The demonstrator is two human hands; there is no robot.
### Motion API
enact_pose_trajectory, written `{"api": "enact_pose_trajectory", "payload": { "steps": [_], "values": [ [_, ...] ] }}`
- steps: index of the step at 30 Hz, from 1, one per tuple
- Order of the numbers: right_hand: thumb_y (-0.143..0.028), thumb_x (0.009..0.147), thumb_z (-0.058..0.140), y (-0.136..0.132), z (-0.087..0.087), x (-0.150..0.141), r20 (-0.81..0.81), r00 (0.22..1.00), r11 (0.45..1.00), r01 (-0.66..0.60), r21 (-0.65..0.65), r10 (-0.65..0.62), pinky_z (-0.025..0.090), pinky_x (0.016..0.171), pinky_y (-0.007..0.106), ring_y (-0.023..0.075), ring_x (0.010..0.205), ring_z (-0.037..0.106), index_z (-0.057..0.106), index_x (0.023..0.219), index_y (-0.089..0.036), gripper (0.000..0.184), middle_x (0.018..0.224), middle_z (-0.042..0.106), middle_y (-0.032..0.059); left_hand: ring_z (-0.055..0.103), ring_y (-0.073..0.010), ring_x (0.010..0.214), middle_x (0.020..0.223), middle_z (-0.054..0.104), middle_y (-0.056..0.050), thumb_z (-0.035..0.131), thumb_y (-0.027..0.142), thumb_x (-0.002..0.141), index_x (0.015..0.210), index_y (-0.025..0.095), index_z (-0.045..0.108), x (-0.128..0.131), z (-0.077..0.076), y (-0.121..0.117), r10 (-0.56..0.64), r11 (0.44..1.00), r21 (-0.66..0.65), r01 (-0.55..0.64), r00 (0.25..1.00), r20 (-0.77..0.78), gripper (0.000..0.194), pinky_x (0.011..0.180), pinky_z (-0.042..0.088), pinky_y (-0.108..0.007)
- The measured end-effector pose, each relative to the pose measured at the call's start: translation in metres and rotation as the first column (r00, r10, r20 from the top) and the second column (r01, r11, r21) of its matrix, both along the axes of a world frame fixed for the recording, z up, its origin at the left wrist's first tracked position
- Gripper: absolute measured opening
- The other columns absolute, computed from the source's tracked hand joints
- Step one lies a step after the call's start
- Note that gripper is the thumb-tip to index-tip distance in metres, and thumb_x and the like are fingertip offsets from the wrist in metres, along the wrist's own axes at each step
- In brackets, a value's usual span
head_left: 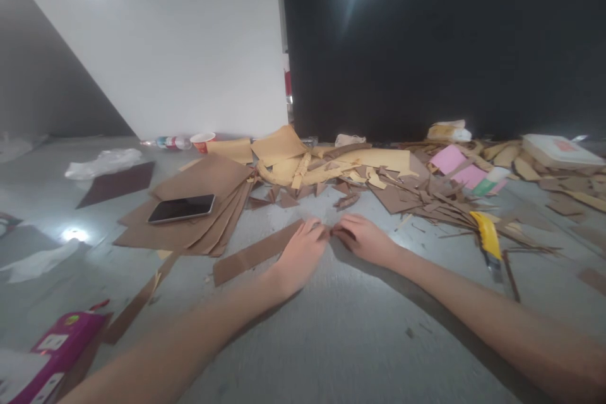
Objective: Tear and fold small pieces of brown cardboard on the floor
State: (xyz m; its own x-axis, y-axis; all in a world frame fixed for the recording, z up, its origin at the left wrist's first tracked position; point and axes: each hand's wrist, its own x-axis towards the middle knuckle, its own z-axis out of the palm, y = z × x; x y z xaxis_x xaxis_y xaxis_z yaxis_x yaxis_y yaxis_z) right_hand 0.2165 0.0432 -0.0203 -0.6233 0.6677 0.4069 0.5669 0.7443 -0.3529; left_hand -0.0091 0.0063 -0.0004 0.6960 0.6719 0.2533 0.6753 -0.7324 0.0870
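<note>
A flat brown cardboard strip (258, 254) lies slantwise on the grey table, its right end passing under my left hand (303, 255). The fingers of that hand are bent and closed on the strip. Just to the right, my right hand (363, 240) has its thumb and fingers pinched together beside the left fingertips. A bit of brown board shows between the two hands, at the strip's end; the fingers hide most of it. Both hands rest low, close to the table top.
A phone (182, 208) lies on stacked brown sheets (201, 178) at left. Brown and yellow scraps (326, 164) spread along the back. The yellow utility knife (487, 237) lies at right, near thin offcuts (445, 202). A purple-and-white device (66, 344) sits front left.
</note>
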Motion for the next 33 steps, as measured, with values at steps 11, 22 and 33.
{"api": "enact_pose_trajectory", "payload": {
  "steps": [11,22,33],
  "values": [
    [-0.03,0.105,0.059,0.002,-0.007,-0.007,-0.087,0.983,0.972,0.146,-0.182,-0.163,0.041,0.083,0.036,0.022,0.087,0.064,0.062,0.087,-0.021,0.021,0.088,0.071,0.0035,0.056,-0.0281,0.113,0.111,0.067,-0.012,0.055,0.002,0.093,0.118,0.015,0.068,-0.002,-0.005,0.005,-0.028,0.999,-0.04,0.029,0.999,0.021,0.032,0.099,0.05,-0.044],
    [-0.034,0.101,0.064,0.003,-0.003,-0.009,-0.055,0.961,0.949,0.259,-0.181,-0.273,0.035,0.076,0.033,0.0185,0.075,0.06,0.059,0.077,-0.021,0.028,0.079,0.069,0.0008,0.058,-0.0276,0.11,0.109,0.069,-0.012,0.053,0.004,0.096,0.121,0.012,0.068,0.0,-0.006,0.004,-0.019,1.0,-0.01,0.019,1.0,-0.012,0.031,0.098,0.051,-0.042],
    [-0.03,0.098,0.065,0.001,-0.001,-0.013,0.015,0.942,0.932,0.335,-0.138,-0.337,0.036,0.076,0.032,0.0181,0.074,0.061,0.061,0.078,-0.021,0.023,0.079,0.07,0.0012,0.058,-0.0284,0.111,0.118,0.066,-0.015,0.047,0.002,0.095,0.132,0.009,0.062,0.001,-0.003,0.0,0.006,1.0,0.018,-0.005,0.998,-0.064,0.041,0.099,0.051,-0.042]
  ]
}}
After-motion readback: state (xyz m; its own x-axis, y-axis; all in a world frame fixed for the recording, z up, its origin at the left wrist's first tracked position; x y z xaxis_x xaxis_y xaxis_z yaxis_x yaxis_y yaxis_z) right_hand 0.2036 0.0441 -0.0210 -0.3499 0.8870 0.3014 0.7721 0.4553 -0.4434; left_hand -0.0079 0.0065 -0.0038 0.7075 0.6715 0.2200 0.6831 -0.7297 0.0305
